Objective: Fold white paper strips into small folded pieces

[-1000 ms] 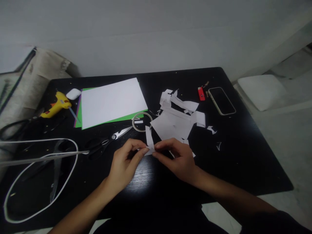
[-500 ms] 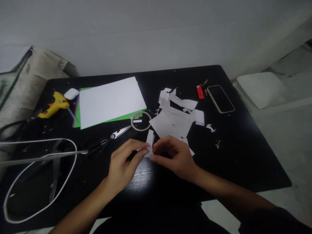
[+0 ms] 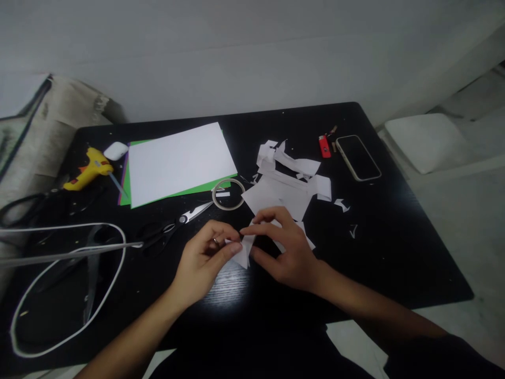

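Note:
A small folded piece of white paper [image 3: 243, 255] is pinched between the thumb and fingers of my left hand [image 3: 201, 260], just above the near part of the table. Its lower end narrows to a point, and part of it is hidden behind my fingers. My right hand [image 3: 287, 250] is at the paper's right side with its fingers apart. The right index finger reaches across the top toward my left fingertips, while the thumb is near the paper's right edge. White paper scraps [image 3: 278, 197] lie just beyond my right hand.
Scissors [image 3: 183, 218] and a tape roll [image 3: 228, 195] lie beyond my left hand. White and green sheets [image 3: 181, 163], a yellow glue gun [image 3: 92, 168] and a white cable [image 3: 114, 284] are leftward. A red lighter [image 3: 324, 146] and a phone [image 3: 358, 158] lie at the right.
The folded paper has turned, its upright strip now tilted and its point facing down toward me. My right fingers have spread, with the index finger stretched across the top.

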{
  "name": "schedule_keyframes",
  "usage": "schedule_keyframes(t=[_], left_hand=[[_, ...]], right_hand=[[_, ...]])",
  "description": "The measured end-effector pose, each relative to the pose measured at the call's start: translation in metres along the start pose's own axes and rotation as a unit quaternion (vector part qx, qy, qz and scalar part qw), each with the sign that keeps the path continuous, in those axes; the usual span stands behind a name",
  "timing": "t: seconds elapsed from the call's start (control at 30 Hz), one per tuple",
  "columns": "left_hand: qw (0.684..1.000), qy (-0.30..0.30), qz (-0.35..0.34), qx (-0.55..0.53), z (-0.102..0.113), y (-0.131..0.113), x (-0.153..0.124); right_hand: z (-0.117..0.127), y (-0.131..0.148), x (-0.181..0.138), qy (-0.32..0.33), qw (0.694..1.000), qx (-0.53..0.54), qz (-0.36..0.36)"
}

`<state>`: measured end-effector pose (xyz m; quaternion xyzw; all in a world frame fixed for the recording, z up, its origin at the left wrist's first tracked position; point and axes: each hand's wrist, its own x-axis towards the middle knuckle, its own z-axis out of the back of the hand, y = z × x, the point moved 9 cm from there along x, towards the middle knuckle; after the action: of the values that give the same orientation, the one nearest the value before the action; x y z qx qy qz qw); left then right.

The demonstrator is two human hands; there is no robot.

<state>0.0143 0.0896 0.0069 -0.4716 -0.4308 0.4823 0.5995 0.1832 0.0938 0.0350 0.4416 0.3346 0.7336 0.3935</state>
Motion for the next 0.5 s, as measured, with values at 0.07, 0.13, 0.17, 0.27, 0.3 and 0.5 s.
schedule_keyframes(t=[0.07,0.13,0.17,0.27,0.3,0.5], left_hand=[[1.000,-0.010,0.007,-0.023,0.000,0.001,-0.001],[1.000,-0.004,-0.020,-0.013,-0.002,-0.004,-0.002],[0.999,-0.003,-0.043,0.012,-0.002,-0.008,-0.002],[0.985,-0.011,-0.118,0.128,-0.001,-0.021,-0.006],[0.977,-0.012,-0.137,0.161,-0.002,-0.024,-0.008],[0.943,-0.008,-0.184,0.278,-0.013,-0.029,-0.011]], right_hand=[[-0.003,0.001,0.001,0.020,1.000,0.004,0.014],[-0.007,-0.001,0.001,0.036,0.999,0.029,0.007],[-0.008,-0.002,0.001,0.038,0.999,0.036,0.001],[-0.009,-0.006,-0.001,0.029,0.999,0.020,-0.020],[-0.009,-0.008,-0.001,0.026,0.999,0.007,-0.028],[-0.010,-0.012,-0.004,-0.003,0.997,-0.065,-0.042]])
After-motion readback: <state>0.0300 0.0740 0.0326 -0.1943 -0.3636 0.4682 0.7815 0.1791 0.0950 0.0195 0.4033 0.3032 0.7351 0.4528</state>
